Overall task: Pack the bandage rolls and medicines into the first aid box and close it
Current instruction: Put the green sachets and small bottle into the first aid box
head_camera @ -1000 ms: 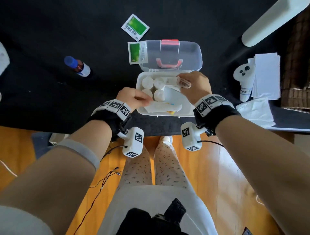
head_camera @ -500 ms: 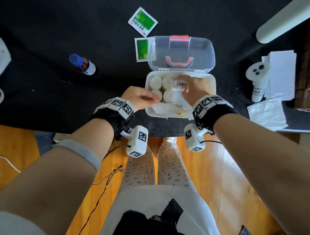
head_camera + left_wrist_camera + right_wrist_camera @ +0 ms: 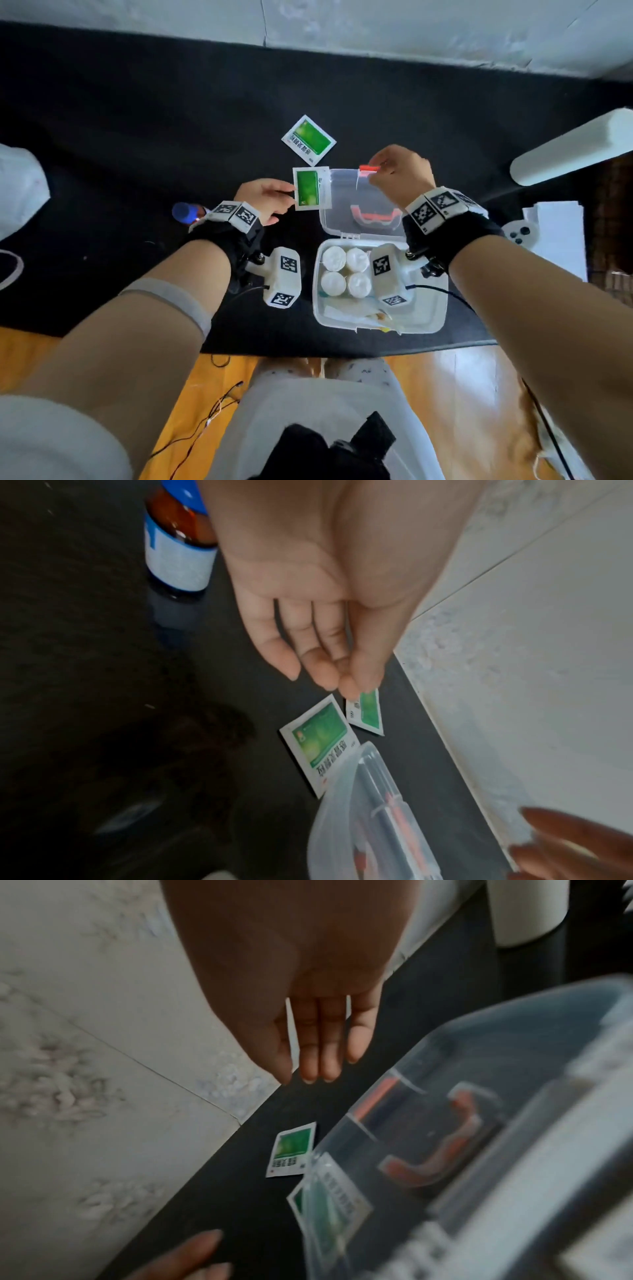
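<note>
— Both hands have left the first aid box: the left hand, fingers loose, reaches the nearer green sachet; the right hand, fingers straight, hovers at the lid.
— Advice?
— Slide that sachet clear before lifting; it's tucked under the lid's edge.

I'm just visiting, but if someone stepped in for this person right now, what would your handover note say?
Left hand: open, beside the near sachet, which lies partly under the lid.
Right hand: open, above the lid's red latch.
Done: four bandage rolls in the box.
Left to do: that sachet, the far sachet and the bottle, all on the mat; then close the lid.
</note>
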{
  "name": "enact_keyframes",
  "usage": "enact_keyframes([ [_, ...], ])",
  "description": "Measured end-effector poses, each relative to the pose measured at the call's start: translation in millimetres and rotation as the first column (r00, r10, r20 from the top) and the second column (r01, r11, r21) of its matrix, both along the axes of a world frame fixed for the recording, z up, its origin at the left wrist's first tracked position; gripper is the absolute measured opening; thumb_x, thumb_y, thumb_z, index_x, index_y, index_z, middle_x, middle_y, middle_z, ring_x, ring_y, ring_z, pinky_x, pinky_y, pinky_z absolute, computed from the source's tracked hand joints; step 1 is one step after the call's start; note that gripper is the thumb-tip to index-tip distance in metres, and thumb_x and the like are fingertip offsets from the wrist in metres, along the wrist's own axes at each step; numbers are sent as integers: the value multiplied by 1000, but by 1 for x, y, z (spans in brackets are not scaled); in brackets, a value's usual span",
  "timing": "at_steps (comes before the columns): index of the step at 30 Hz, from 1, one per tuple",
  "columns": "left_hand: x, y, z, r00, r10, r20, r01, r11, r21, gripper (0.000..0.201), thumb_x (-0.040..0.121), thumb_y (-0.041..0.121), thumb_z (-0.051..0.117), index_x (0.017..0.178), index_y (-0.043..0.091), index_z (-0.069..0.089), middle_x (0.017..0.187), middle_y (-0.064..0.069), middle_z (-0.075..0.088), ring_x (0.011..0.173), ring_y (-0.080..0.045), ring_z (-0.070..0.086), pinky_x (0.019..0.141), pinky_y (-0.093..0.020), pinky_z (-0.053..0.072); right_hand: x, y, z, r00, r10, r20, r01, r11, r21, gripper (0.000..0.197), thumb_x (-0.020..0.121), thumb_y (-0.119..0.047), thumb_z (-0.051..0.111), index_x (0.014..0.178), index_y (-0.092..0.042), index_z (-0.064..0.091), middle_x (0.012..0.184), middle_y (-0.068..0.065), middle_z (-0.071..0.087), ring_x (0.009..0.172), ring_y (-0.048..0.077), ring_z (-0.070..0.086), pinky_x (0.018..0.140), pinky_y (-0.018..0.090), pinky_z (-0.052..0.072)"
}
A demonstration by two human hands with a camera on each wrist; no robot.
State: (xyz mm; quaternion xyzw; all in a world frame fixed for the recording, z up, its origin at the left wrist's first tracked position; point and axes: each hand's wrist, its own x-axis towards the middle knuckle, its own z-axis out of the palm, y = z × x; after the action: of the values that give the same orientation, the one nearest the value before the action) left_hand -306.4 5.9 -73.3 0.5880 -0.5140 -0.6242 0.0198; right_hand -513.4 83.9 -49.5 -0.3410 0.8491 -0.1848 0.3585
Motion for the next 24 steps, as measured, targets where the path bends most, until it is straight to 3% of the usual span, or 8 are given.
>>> enact_keyframes([
  [2, -4, -13, -17, 998, 59, 10, -59, 998, -1, 31, 83, 6, 59, 112, 17, 63, 84, 6, 65, 77, -5, 56, 68, -21, 48, 3, -28, -17, 996, -11, 84, 10, 1000, 2, 24, 78, -16, 63, 102, -21, 65, 96, -3, 65, 87, 13, 59, 79, 24, 47],
  [5, -11, -24, -44, 993, 115, 28, -113, 992, -61, 37, 84, 14, 61, 121, 16, 57, 108, -5, 67, 91, -11, 55, 70, -24, 49, 8, -65, -46, 984, -48, 172, 42, 998, 40, 32, 76, -21, 69, 107, -19, 61, 105, 1, 65, 93, 17, 62, 81, 29, 51],
  [7, -18, -31, -60, 993, 113, 27, -109, 987, -114, 44, 83, 15, 63, 126, 15, 53, 121, -10, 63, 96, -11, 55, 79, -28, 49, 12, -86, -63, 982, -55, 182, 41, 996, 78, 41, 76, -23, 70, 115, -17, 57, 109, 0, 59, 96, 16, 58, 81, 27, 47],
  [10, -27, -41, -82, 999, 27, 32, -21, 985, -171, 58, 76, 10, 69, 130, 18, 49, 123, -10, 59, 100, -15, 52, 91, -26, 42, 12, -108, -88, 995, -60, 76, 51, 992, 115, 52, 74, -23, 71, 122, -18, 52, 128, 7, 45, 111, 20, 50, 88, 26, 42],
  [13, -36, -52, -95, 963, -163, 214, 214, 946, -242, 62, 69, 26, 74, 125, 36, 51, 116, 7, 54, 111, -19, 49, 101, -39, 36, 12, -125, -106, 997, -59, -40, 64, 989, 133, 59, 73, -27, 71, 126, -22, 46, 134, 7, 35, 125, 23, 35, 85, 24, 29],
  [17, -48, -56, -98, 807, -326, 493, 495, 828, -262, 59, 63, 39, 75, 117, 44, 52, 131, 5, 43, 124, -24, 37, 98, -44, 29, 15, -137, -114, 995, -8, -104, 29, 979, 199, 64, 69, -36, 73, 125, -21, 44, 131, 5, 33, 124, 22, 31, 84, 28, 30],
  [22, -27, -57, -92, 813, -322, 485, 509, 798, -323, 48, 56, 34, 81, 99, 35, 61, 124, 5, 45, 120, -22, 38, 95, -40, 27, 28, -140, -102, 978, 101, -183, -41, 950, 308, 48, 78, -37, 67, 114, -8, 57, 132, 11, 37, 123, 28, 36, 89, 33, 36],
  [24, -22, -58, -92, 806, -342, 483, 518, 803, -296, 48, 57, 32, 82, 99, 26, 61, 125, 2, 45, 119, -23, 38, 93, -38, 31, 23, -140, -102, 990, 74, -119, -38, 960, 279, 34, 83, -27, 63, 111, -6, 59, 118, 10, 49, 114, 26, 46, 88, 32, 41],
])
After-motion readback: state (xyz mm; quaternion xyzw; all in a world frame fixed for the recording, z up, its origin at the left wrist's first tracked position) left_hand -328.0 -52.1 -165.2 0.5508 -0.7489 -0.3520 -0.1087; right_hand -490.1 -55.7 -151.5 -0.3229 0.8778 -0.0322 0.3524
